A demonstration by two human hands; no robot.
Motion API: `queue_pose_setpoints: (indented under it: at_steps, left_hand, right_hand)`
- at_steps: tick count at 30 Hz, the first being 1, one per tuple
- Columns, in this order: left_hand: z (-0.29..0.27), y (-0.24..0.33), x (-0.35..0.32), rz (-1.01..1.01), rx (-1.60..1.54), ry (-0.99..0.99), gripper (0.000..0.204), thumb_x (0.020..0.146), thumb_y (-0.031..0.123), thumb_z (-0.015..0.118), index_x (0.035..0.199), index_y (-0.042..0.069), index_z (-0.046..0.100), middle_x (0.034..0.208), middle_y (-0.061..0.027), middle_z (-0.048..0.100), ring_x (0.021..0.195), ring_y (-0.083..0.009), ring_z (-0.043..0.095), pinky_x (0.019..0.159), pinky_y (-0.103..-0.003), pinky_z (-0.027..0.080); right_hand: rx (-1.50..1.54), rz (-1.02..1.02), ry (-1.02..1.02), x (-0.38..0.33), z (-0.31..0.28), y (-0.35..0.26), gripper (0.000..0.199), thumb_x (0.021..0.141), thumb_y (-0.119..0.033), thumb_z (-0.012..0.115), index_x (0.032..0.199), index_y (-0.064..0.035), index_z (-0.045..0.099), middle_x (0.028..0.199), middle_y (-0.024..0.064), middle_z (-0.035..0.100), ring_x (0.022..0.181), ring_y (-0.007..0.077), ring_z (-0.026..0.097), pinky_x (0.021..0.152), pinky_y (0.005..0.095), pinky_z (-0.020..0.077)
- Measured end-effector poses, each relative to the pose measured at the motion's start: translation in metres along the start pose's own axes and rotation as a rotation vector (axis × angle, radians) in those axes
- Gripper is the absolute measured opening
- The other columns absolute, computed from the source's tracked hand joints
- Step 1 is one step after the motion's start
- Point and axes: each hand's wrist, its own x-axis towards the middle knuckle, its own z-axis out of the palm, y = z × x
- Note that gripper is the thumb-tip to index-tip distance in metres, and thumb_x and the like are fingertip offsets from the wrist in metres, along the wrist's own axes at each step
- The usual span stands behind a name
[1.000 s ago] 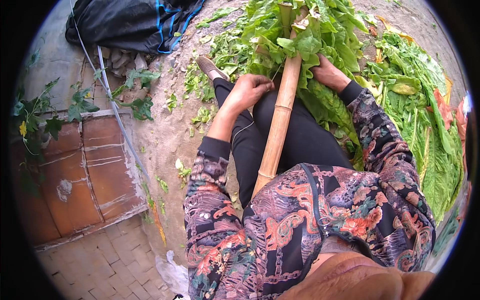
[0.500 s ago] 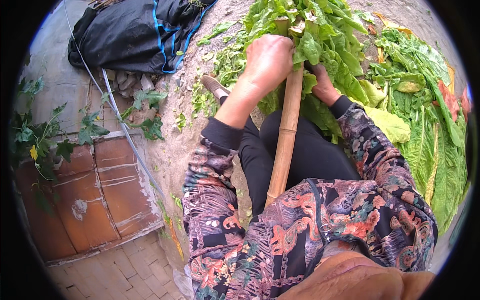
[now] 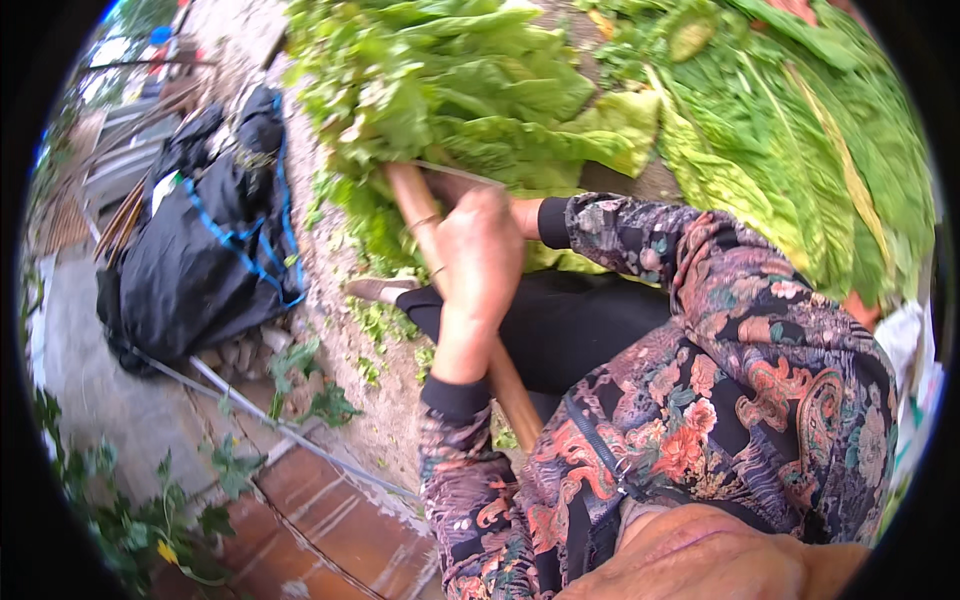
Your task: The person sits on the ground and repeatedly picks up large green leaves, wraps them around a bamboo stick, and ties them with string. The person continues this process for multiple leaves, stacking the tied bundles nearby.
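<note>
Left hand [image 3: 478,262]: forearm raised, fingers curled, resting against bamboo pole [image 3: 455,310] slanting across the lap into heaped green leaves [image 3: 480,90]. Right hand [image 3: 500,205]: mostly hidden behind left; grip cannot be told.

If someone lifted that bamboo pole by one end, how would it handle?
The bamboo pole would probably stay stiff: it runs straight from the lap into the leaves. It looks thick, so likely heavy. Being round, it might roll if set down. The left hand lies over it.
</note>
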Motion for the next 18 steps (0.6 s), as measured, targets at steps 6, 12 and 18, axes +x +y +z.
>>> queue_pose_setpoints:
  at_steps: [6, 12, 18]
  left_hand:
    - [-0.052, -0.006, -0.022, -0.499, -1.207, -0.046, 0.026, 0.091, 0.013, 0.055, 0.108, -0.005, 0.061, 0.062, 0.0056, 0.047, 0.049, -0.0006, 0.030, 0.045, -0.015, 0.023]
    - [-0.032, -0.012, -0.026, -0.347, -0.832, -0.060, 0.023, 0.089, 0.014, 0.059, 0.103, -0.004, 0.060, 0.071, 0.0041, 0.050, 0.058, -0.0019, 0.037, 0.050, -0.016, 0.029]
    - [-0.033, 0.007, -0.024, -0.350, -0.667, -0.055, 0.018, 0.086, 0.007, 0.061, 0.098, -0.006, 0.060, 0.068, 0.0032, 0.051, 0.057, -0.0026, 0.041, 0.051, -0.017, 0.034]
  right_hand:
    - [-0.531, 0.837, -0.139, -0.116, -0.242, 0.028, 0.030, 0.090, -0.029, 0.054, 0.111, -0.0074, 0.060, 0.100, 0.0111, 0.064, 0.089, 0.0214, 0.061, 0.084, 0.0356, 0.0494]
    - [-0.970, 1.132, -0.034, -0.185, -0.356, 0.101, 0.063, 0.083, -0.043, 0.058, 0.126, 0.0028, 0.046, 0.120, 0.0230, 0.054, 0.108, 0.0338, 0.055, 0.093, 0.0428, 0.0430]
    - [-0.916, 1.521, -0.315, -0.178, -0.272, 0.132, 0.089, 0.071, -0.036, 0.070, 0.137, 0.0032, 0.024, 0.110, 0.0258, 0.059, 0.103, 0.0360, 0.058, 0.089, 0.0437, 0.0454]
